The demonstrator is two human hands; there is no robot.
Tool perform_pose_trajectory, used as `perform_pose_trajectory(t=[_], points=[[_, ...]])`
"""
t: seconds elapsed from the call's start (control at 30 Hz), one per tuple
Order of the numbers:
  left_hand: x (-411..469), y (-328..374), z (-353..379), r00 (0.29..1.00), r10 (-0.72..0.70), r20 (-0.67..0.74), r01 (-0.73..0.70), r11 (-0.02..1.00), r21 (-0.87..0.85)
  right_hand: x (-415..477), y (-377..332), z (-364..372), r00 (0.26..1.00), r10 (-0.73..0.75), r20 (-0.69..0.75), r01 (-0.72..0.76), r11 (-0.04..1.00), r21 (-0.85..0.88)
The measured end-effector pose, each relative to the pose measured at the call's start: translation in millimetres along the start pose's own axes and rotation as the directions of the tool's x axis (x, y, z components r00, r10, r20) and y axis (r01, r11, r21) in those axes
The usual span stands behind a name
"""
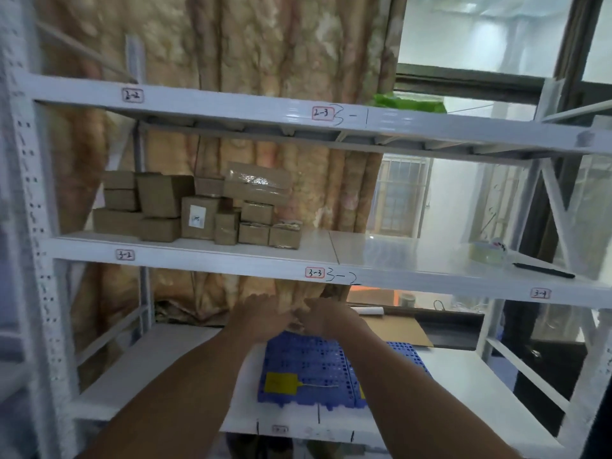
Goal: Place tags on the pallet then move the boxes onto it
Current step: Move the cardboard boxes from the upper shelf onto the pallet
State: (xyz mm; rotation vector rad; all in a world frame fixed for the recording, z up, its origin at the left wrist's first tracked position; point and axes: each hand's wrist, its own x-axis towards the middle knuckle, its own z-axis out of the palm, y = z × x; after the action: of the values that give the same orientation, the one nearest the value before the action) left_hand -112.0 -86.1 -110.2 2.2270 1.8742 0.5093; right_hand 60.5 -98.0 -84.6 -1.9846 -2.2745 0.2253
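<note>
A blue plastic pallet point(308, 362) lies on the lowest shelf. A yellow tag point(280, 383) with a thin string lies on its near left corner. My right forearm covers most of a second yellow tag point(363, 391). A heap of small cardboard boxes point(198, 210) sits on the middle shelf, at the left. My left hand point(265, 313) and right hand point(326, 316) meet over the pallet's far edge. Their fingers curl round a small tan box point(297, 324) held between them, mostly hidden and blurred.
The white metal rack point(212, 253) has shelf labels such as 3-2 and 3-3. A tape roll point(488, 255) and a black pen point(543, 270) lie on the middle shelf at the right. Flat cardboard point(397, 329) lies behind the pallet, and a patterned curtain point(265, 48) hangs behind.
</note>
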Motion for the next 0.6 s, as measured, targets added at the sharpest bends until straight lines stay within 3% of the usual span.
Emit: perform_pose_trajectory(t=[0.13, 0.27, 0.53, 0.6], points=[[-23, -40, -39, 0.992, -0.101, -0.077, 0.105, 0.994, 0.042, -3, -46, -6, 0.998, -0.063, 0.002, 0.063, 0.998, 0.0], [-55, -64, -89, 0.981, -0.141, -0.133, 0.154, 0.984, 0.094, -8, -90, -12, 0.991, -0.114, -0.062, 0.124, 0.976, 0.181], [-81, -132, -160, 0.971, -0.167, -0.168, 0.193, 0.97, 0.151, -15, -189, -39, 0.961, -0.207, -0.183, 0.217, 0.976, 0.035], [-81, -153, -170, 0.953, -0.159, -0.259, 0.193, 0.975, 0.112, -7, -216, -36, 0.954, -0.22, -0.205, 0.235, 0.971, 0.052]])
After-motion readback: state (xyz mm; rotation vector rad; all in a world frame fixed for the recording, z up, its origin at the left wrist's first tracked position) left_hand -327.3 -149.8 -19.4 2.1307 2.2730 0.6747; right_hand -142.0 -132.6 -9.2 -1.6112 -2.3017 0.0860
